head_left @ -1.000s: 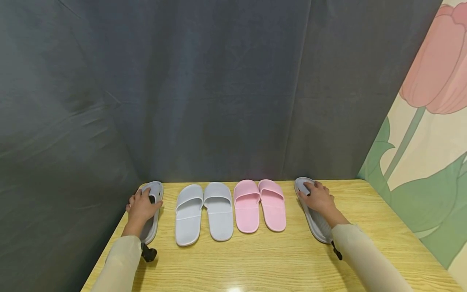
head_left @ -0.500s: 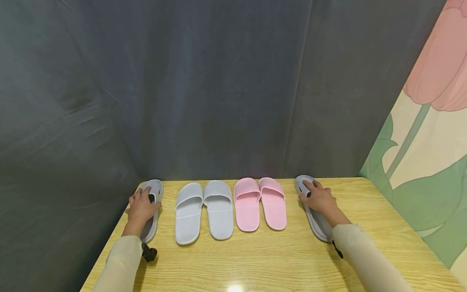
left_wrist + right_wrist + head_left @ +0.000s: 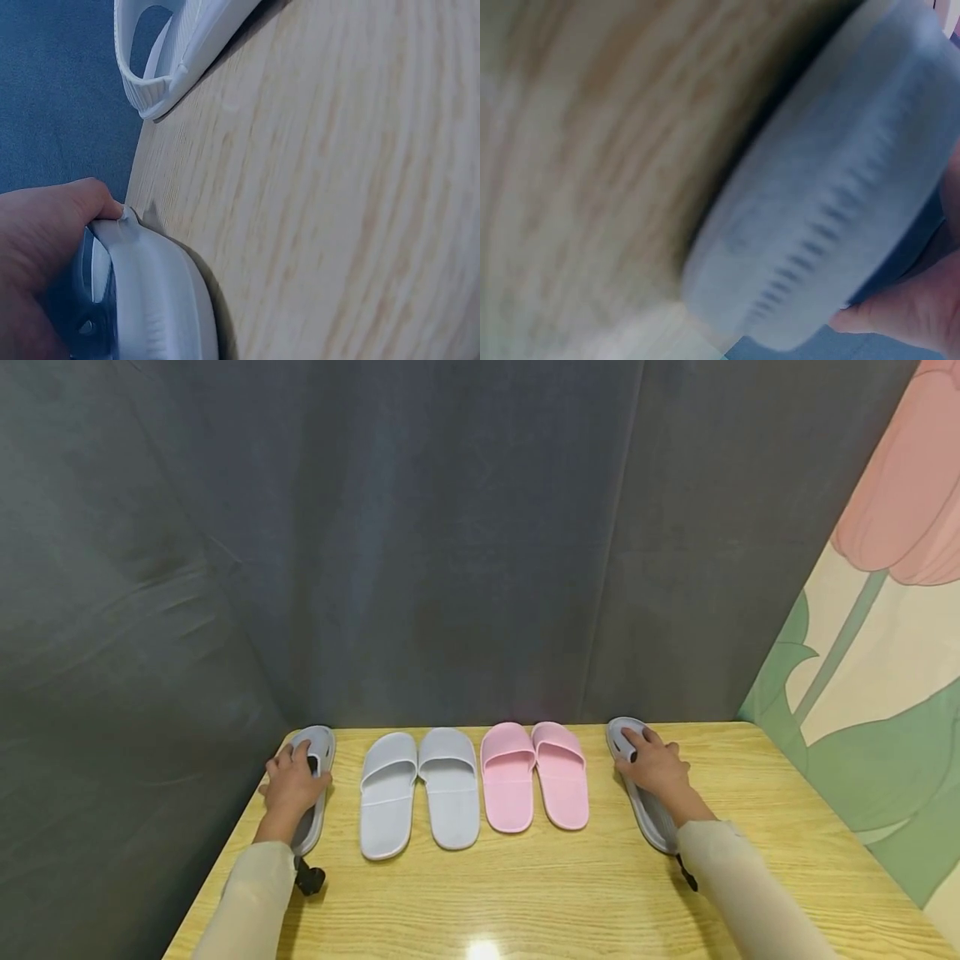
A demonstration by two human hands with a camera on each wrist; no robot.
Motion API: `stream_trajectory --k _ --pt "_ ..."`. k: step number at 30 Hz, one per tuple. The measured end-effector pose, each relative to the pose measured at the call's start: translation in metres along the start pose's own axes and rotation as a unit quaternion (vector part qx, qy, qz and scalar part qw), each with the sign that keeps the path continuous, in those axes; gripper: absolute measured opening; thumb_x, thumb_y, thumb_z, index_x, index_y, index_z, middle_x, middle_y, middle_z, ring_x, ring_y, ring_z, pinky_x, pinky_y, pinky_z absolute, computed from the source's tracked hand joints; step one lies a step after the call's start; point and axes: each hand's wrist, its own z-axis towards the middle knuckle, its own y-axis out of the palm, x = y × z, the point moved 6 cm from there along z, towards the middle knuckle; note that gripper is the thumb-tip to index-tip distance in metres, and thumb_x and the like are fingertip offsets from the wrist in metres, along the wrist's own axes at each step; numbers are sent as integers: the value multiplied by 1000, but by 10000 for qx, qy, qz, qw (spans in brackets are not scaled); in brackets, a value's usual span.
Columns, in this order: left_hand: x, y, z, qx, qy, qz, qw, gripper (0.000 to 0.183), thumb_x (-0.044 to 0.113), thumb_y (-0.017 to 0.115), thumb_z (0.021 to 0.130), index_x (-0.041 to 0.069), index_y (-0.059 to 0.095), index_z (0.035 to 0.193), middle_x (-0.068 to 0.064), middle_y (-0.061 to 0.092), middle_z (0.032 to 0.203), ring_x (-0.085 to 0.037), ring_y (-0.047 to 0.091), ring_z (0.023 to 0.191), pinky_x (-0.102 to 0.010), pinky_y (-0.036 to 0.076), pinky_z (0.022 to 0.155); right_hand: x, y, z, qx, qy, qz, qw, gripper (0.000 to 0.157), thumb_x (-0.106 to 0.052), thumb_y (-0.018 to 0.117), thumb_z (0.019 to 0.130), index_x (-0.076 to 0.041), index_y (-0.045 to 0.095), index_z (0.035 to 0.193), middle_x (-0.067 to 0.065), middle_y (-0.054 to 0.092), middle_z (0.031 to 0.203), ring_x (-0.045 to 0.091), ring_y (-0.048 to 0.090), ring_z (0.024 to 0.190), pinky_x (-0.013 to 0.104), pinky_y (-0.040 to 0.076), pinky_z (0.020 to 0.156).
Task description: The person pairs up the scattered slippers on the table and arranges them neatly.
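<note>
At the left end of the table, my left hand (image 3: 291,782) grips a grey slipper (image 3: 322,742) by its strap. Its thumb (image 3: 79,201) presses the strap's edge in the left wrist view. My right hand (image 3: 658,768) holds a matching grey slipper (image 3: 651,822) toward the right, fingers over the strap and thumb on the inner side. Both slippers point toward the back, and the hands and sleeves cover part of them. Between them stand a light grey pair, with a left slipper (image 3: 386,827) and a right one (image 3: 453,818), and a pink pair (image 3: 509,802).
Everything sits on a light wood-grain table (image 3: 547,893) near its back edge. A dark curtain (image 3: 450,543) hangs behind and along the left. A wall with a painted tulip (image 3: 885,502) runs along the right side. Black wrist gear (image 3: 309,878) shows below the left hand.
The head view has shifted very slightly, so the slippers appear a little higher. Both hands keep their grip, and the slippers hold their places on the table.
</note>
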Motion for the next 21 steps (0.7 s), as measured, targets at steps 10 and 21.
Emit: stream_trajectory --k 10,21 --pt "1 -5 0 -12 71 -49 10000 77 28 63 92 1 26 154 -34 15 157 -58 15 140 -83 23 97 0 1 7 84 -5 65 9999 69 -41 54 98 -13 32 157 31 20 159 69 26 130 86 28 91" --pt "7 -6 -8 108 169 -225 9995 73 29 61 96 3 29 155 -33 15 159 -58 14 141 -82 24 97 0 -4 -3 12 18 319 9995 68 -36 54 99 -9 32 157 33 20 158 68 25 131 83 31 91"
